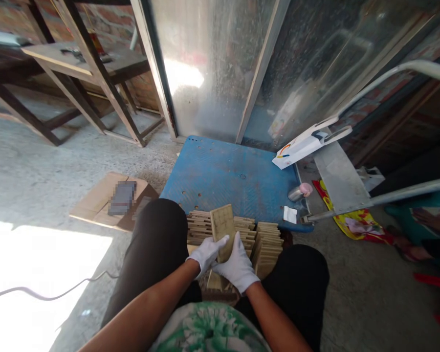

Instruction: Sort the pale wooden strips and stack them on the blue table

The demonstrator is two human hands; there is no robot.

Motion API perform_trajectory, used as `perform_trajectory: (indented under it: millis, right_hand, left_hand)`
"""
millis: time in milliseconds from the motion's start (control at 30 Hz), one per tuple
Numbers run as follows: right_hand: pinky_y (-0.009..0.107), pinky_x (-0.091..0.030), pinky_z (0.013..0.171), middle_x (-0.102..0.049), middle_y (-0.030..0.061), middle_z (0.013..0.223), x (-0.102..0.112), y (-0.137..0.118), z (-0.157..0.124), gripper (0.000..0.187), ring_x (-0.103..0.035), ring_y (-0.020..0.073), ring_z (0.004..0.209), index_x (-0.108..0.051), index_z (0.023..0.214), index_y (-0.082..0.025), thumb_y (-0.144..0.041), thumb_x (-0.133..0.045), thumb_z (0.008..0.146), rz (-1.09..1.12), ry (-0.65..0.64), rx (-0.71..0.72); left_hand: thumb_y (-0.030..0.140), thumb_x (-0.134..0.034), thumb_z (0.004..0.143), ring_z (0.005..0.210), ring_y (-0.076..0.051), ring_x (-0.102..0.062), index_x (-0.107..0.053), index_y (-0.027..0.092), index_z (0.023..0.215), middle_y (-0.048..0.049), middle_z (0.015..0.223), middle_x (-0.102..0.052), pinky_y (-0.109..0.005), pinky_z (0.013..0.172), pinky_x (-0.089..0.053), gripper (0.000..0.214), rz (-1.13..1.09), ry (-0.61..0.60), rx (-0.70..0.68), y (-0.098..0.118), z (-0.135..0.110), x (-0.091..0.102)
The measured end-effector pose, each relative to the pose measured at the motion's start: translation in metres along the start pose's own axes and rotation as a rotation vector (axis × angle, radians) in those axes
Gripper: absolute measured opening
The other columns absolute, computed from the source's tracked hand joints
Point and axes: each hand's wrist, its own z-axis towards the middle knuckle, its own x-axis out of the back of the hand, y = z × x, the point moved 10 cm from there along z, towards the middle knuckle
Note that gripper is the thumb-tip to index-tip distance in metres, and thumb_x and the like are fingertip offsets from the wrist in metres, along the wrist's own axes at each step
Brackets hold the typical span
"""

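Between my knees I hold up a flat tan rectangular piece point(223, 226) with a faint grid of lines on its face. My left hand point(208, 252), in a white glove, grips its left edge with the thumb across the face. Also gloved in white, my right hand point(236, 266) closes on its lower right edge. Beneath and around it stand packed rows of similar thin tan pieces point(269, 244), on edge. Another tan piece point(215, 280) shows partly below my hands.
A blue platform point(220, 171) lies ahead, bearing a paper bag point(304, 146), a pink-lidded bottle point(299, 191) and a white packet point(290, 214). At left are a cardboard box point(95, 200) and a wooden table point(80, 63). A cable point(58, 296) crosses the floor. Someone's hand point(430, 220) appears far right.
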Motion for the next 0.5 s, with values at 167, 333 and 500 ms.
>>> perform_trajectory:
  millis: [167,333,500]
  right_hand:
    - [0.036,-0.037,0.104,-0.028,0.021,0.149,-0.0034,0.0027,0.0002,0.139,-0.039,0.0293,0.133,0.001,0.151,-0.006,-0.054,-0.079,0.047,0.02,-0.019,-0.029]
    - [0.036,-0.034,0.106,-0.017,0.0203,0.153,-0.0062,0.004,-0.0002,0.14,-0.034,0.0299,0.136,0.004,0.151,-0.008,-0.053,-0.079,0.047,0.015,-0.037,-0.032]
    - [0.036,-0.031,0.109,-0.008,0.0204,0.155,-0.0042,0.0014,-0.0016,0.144,-0.027,0.0301,0.139,0.008,0.15,-0.009,-0.055,-0.079,0.045,-0.011,-0.057,-0.019]
  left_hand:
    - [0.043,-0.078,0.068,0.091,-0.028,-0.069,-0.066,0.007,0.108,-0.0154,0.094,-0.073,-0.035,0.078,-0.058,0.055,-0.007,-0.015,0.028,-0.0009,-0.0004,-0.004]
    - [0.043,-0.078,0.068,0.09,-0.026,-0.07,-0.064,0.008,0.113,-0.015,0.101,-0.072,-0.033,0.082,-0.057,0.058,-0.033,-0.043,0.019,0.0016,-0.002,-0.0081]
    - [0.046,-0.075,0.071,0.091,-0.026,-0.069,-0.064,0.008,0.115,-0.0151,0.103,-0.072,-0.033,0.081,-0.056,0.059,0.017,-0.045,0.032,-0.0009,-0.0017,-0.0079]
